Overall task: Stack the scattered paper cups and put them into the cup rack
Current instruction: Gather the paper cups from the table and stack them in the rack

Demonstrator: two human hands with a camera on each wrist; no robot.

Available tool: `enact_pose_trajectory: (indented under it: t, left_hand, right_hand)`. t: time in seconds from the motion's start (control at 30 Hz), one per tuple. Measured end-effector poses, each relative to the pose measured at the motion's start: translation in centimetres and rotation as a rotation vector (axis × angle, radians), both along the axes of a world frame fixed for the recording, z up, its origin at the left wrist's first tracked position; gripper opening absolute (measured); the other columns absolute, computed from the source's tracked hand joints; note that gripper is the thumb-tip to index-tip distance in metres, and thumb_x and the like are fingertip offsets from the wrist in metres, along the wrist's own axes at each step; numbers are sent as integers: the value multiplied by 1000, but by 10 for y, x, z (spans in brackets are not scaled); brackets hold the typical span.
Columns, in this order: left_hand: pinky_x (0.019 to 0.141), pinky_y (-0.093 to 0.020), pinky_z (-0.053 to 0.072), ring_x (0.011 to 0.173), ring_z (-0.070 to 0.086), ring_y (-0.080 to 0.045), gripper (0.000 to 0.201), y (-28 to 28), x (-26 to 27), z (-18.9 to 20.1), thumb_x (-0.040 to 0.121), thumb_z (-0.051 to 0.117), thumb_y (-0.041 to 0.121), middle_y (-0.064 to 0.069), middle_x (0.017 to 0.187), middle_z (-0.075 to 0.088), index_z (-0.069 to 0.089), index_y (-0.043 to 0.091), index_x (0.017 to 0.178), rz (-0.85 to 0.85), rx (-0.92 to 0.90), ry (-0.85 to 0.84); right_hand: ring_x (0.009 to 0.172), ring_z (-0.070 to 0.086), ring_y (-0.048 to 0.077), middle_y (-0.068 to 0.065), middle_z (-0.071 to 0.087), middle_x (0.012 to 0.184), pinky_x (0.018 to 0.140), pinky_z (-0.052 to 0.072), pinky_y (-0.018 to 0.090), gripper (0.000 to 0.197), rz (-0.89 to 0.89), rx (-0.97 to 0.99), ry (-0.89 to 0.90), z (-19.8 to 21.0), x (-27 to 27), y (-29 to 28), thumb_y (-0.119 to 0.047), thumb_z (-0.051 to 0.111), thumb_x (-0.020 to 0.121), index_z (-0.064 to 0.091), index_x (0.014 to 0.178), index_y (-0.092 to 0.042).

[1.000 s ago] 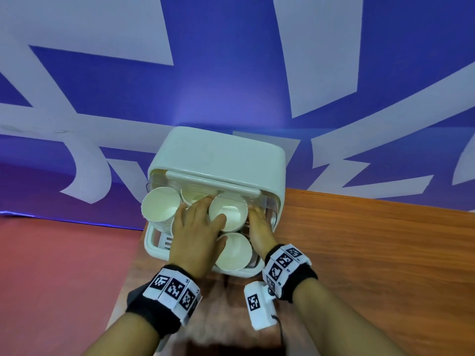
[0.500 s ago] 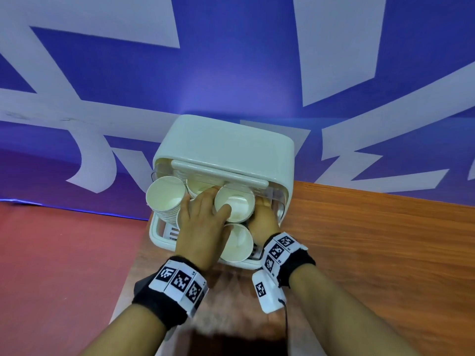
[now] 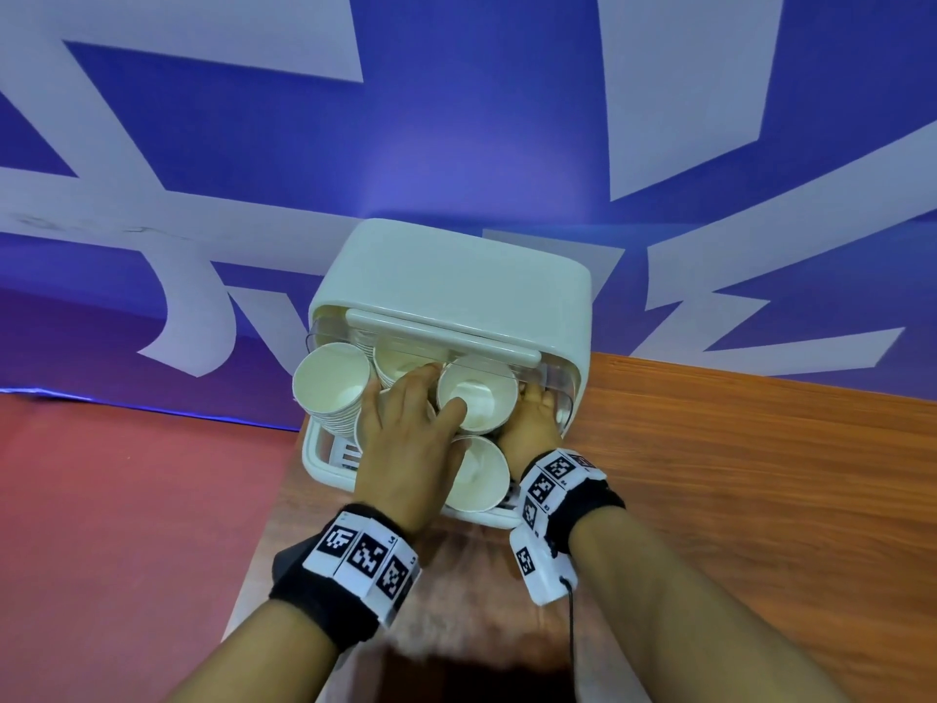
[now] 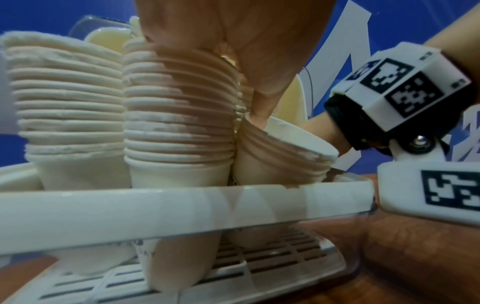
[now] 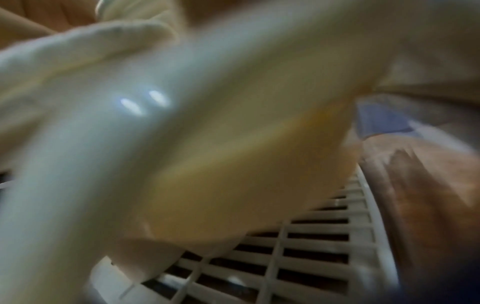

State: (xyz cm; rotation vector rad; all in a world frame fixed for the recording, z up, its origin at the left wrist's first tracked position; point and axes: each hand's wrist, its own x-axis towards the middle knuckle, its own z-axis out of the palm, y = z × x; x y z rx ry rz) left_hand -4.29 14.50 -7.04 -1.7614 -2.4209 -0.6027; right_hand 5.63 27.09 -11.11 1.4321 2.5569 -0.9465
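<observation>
The white cup rack [image 3: 456,276] stands at the table's left end with its cover raised. Several stacks of white paper cups stand inside. My left hand [image 3: 405,428] lies over the middle stacks, its thumb hooked on the rim of one cup stack [image 3: 479,393] and its fingers reaching behind that stack. My right hand [image 3: 532,418] grips the same stack from the right, with its fingers hidden behind it. In the left wrist view the ribbed stacks [image 4: 176,102] rise above the rack rim [image 4: 155,205]. The right wrist view is blurred, with only a cup wall [image 5: 233,123] close up.
A tall stack [image 3: 332,380] leans out at the rack's left, and a shorter stack [image 3: 479,479] stands at the front rim. The slotted rack floor [image 5: 311,246] shows under the cups. The wooden table [image 3: 735,474] stretches to the right, and a blue-and-white wall [image 3: 456,119] stands behind.
The head view has shifted slightly. Both hands stay on the same cup stack, a little deeper under the rack's cover.
</observation>
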Motion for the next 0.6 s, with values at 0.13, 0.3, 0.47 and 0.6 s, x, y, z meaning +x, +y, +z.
enact_pose_trajectory:
  t: [0.13, 0.3, 0.47, 0.6]
  left_hand:
    - [104, -60, 27, 109, 51, -36, 42, 1, 0, 0, 62, 81, 21, -17, 122, 52, 48, 18, 87, 6, -12, -11]
    - [105, -58, 27, 113, 44, -31, 32, -2, -3, 1, 73, 69, 35, -15, 125, 49, 48, 17, 88, -9, 11, -76]
    - [94, -56, 40, 103, 38, -25, 34, -3, -3, 10, 75, 55, 48, -13, 115, 52, 52, 15, 83, -15, 110, -110]
    - [96, -55, 36, 100, 51, -28, 41, 2, -3, 7, 69, 69, 48, -9, 111, 55, 43, 21, 85, 0, 83, -85]
  right_hand:
    - [140, 9, 29, 5, 6, 155, 113, 11, 32, 70, -31, 8, 16, -1, 0, 0, -40, 59, 87, 23, 146, -28]
    - [144, -1, 29, 4, -1, 157, 113, -1, 34, 86, -20, 5, 31, -13, -3, 0, -52, 59, 80, 12, 149, -29]
    - [143, 7, 28, 8, -7, 156, 114, 19, 36, 89, -128, -145, 56, -7, 0, 6, -33, 61, 87, -3, 149, -27]
    - [128, 38, 23, 10, 34, 145, 104, 31, 28, 60, -97, -76, 47, -21, -4, 7, -41, 56, 84, 34, 138, -27]
